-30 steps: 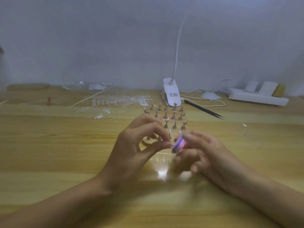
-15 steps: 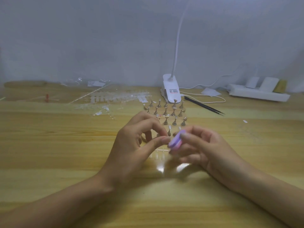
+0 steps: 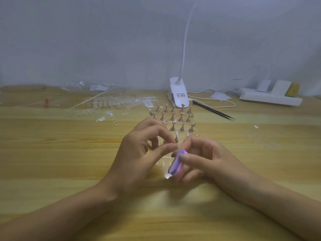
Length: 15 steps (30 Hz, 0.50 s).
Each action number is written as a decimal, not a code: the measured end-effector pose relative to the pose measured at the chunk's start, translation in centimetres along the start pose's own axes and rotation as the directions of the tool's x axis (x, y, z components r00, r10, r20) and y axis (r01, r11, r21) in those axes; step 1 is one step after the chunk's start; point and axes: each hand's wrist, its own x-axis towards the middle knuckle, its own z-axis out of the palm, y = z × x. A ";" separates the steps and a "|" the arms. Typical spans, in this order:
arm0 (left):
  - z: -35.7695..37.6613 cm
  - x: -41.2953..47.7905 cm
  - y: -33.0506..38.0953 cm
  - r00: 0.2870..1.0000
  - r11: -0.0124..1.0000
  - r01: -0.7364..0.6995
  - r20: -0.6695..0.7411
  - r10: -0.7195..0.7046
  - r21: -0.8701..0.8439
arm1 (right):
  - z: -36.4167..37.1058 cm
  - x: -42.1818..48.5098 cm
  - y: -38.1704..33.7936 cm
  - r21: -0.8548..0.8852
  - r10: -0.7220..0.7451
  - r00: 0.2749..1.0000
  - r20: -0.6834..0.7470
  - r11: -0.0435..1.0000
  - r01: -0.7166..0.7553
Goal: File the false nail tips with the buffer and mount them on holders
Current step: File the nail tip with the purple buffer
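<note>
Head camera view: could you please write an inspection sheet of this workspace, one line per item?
Surface: light wooden table.
Job's things: purple and pink buffer block; rows of small gold metal nail holders, a few carrying tips.
Clutter: clear plastic nail tip strips, black pointed tweezers, small red object.
Grippers: left hand pinches what seems a clear false nail tip; right hand holds the buffer block.
Cables: white cable beside the white clip lamp.
Surroundings: plain grey wall; white power strip.

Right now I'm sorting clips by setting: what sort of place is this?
Probably a home desk set up for nail craft: a wooden table, rows of nail holders standing on it, and a clip lamp at the back.
</note>
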 end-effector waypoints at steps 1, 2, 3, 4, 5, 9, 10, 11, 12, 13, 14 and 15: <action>0.0 0.0 0.0 1.000 1.000 0.001 0.002 -0.001 0.000 | 0.0 0.0 0.1 0.012 -0.011 1.000 -0.029 1.000 0.012; 0.0 0.0 0.0 1.000 1.000 0.002 0.004 -0.002 -0.001 | 0.0 0.0 0.1 0.047 -0.017 0.995 -0.099 0.999 0.022; 0.0 0.0 0.0 1.000 1.000 0.002 0.008 -0.002 -0.001 | -0.2 -0.1 0.1 0.065 -0.023 0.990 -0.137 0.997 0.032; 0.0 -0.1 0.0 1.000 1.000 0.000 0.013 0.000 -0.002 | -0.3 -0.2 0.1 0.056 -0.021 0.991 -0.130 0.998 0.029; 0.0 -0.1 0.0 1.000 1.000 -0.005 0.015 0.005 0.001 | -0.1 -0.2 0.1 0.026 -0.015 0.997 -0.074 1.000 0.017; 0.0 -0.1 0.0 1.000 1.000 0.003 0.007 -0.003 -0.013 | -0.2 -0.1 0.0 0.048 -0.024 0.992 -0.120 0.998 0.030; 0.0 -0.1 0.0 1.000 1.000 0.001 0.010 -0.001 -0.013 | -0.3 -0.2 0.0 0.053 -0.020 0.992 -0.124 0.998 0.027; 0.0 -0.1 0.0 1.000 1.000 -0.003 0.014 0.003 -0.010 | -0.2 -0.2 0.0 0.022 -0.017 0.997 -0.079 1.000 0.019; 0.0 -0.1 0.0 1.000 1.000 -0.007 0.016 0.007 -0.008 | -0.1 -0.2 -0.1 -0.003 -0.014 0.999 -0.029 1.000 0.014; 0.0 -0.1 0.0 1.000 1.000 -0.006 0.014 0.006 -0.009 | -0.1 -0.1 0.0 -0.007 -0.020 1.000 -0.015 1.000 0.020; 0.0 -0.1 0.0 1.000 1.000 0.000 0.012 0.001 -0.016 | -0.1 -0.1 0.0 0.017 -0.033 0.998 -0.062 0.999 0.034; 0.0 -0.1 0.0 1.000 1.000 0.006 0.012 -0.005 -0.023 | -0.2 -0.1 0.1 0.053 -0.038 0.992 -0.120 0.998 0.045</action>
